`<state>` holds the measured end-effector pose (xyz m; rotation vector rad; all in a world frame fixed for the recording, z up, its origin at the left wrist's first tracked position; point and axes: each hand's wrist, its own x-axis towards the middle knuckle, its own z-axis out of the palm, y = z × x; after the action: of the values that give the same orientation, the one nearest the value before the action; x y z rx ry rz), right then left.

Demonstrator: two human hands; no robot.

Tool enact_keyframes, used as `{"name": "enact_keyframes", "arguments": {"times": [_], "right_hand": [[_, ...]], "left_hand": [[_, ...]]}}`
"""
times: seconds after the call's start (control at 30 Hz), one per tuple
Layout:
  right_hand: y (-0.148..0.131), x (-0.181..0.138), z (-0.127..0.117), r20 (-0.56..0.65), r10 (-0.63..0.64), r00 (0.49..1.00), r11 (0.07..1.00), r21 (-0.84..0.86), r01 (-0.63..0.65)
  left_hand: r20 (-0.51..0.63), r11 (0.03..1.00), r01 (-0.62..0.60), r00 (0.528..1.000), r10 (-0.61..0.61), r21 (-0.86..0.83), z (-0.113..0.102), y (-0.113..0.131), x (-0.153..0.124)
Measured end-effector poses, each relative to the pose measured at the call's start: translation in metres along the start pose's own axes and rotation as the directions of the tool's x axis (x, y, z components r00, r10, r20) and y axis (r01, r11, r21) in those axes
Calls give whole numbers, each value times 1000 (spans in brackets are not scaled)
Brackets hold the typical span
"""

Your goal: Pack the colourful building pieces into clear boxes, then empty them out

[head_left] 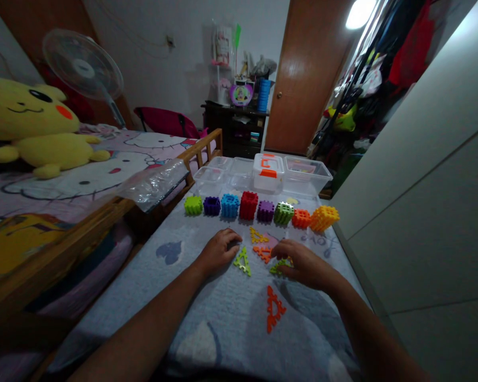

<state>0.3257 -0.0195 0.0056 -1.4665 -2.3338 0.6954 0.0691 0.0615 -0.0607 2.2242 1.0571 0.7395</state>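
Observation:
My left hand (pixel 221 250) rests on the cloth with its fingers loosely bent and nothing visible in it. Just right of its fingertips lies a lime green triangle piece (pixel 243 261) with notched edges. My right hand (pixel 302 263) is over another green triangle piece (pixel 278 267), thumb and index finger apart; its palm partly covers this piece and a bit of yellow beside it. Near the right fingertips is an orange triangle piece (pixel 262 253), with a yellow triangle piece (pixel 258 235) behind it. Closer to me lies a larger red-orange triangle piece (pixel 274 309).
Behind the hands runs a row of block stacks, including a lime stack (pixel 193 205), a red stack (pixel 248 206) and a yellow stack (pixel 324 218). Clear plastic bins (pixel 306 178) and a box with orange latches (pixel 268 175) stand behind. A wooden bed rail (pixel 103 233) borders the left, a white cabinet (pixel 430 185) the right.

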Motion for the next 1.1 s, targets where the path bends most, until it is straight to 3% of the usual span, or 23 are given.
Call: {"name": "enact_keyframes", "arguments": {"times": [0.1,0.23,0.47,0.6,0.67,0.77,0.93,1.1], "right_hand": [[-22,-18,3,212,-59,975,997,-32,67],[-41,-31,23,267,-32,963,987,-142,73],[-41,-27,19,176,-43,983,999,-25,48],[-27,-10,18,-36,107,994,993,53,-105],[-18,1,24,-144,200,969,971,164,-176],[-5,15,35,-197,299,934,922,311,-229],[7,23,48,-306,242,921,970,99,-222],[11,15,51,-279,167,946,977,-83,-197]], "left_hand": [[-3,1000,-3,1000,3,-3,1,-1,0],[-5,1000,-5,1000,5,-8,1,-1,-1],[-6,1000,-12,1000,12,-4,1,-2,-1],[4,1000,-12,1000,12,-6,0,-1,0],[8,1000,-12,1000,12,-4,0,0,0],[6,1000,-12,1000,12,-3,0,0,0],[3,1000,-13,1000,13,-9,0,-1,0],[1,1000,-10,1000,10,-12,0,-1,-1]]}}
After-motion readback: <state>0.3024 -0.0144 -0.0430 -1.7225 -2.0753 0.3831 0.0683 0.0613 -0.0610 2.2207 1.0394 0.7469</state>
